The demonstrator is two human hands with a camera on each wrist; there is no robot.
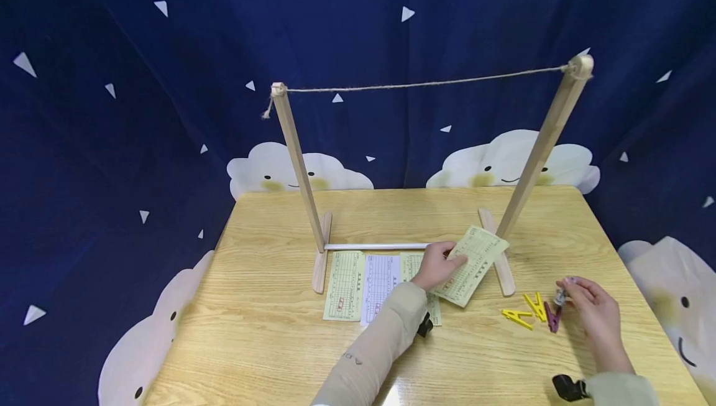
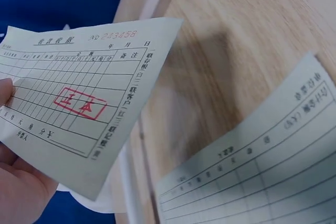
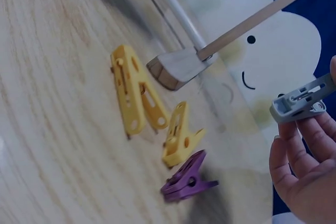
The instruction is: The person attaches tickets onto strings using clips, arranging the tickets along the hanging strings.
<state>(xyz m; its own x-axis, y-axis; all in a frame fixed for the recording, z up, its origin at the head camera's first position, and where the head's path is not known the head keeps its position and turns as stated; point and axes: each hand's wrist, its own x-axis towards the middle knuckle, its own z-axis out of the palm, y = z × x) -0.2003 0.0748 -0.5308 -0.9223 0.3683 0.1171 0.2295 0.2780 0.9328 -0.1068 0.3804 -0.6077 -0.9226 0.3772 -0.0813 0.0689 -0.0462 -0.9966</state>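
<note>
My left hand (image 1: 439,266) pinches a pale green receipt slip (image 1: 475,263) near its left edge, thumb on the printed face. In the left wrist view the slip (image 2: 79,87) shows a red stamp and printed ruled lines, and it is raised off the table. My right hand (image 1: 598,316) holds a grey clothespin (image 3: 302,98) by its fingertips, above the table at the right. Just below lie a purple clothespin (image 1: 552,318) and two yellow clothespins, one (image 1: 517,317) left of the other (image 1: 536,306).
Three more slips lie side by side: green (image 1: 344,288), white (image 1: 381,281) and green (image 1: 411,263), the last partly hidden by my left arm. Behind stands a wooden frame with two posts (image 1: 299,163), a white bottom rod (image 1: 375,246) and a string (image 1: 419,85) across the top.
</note>
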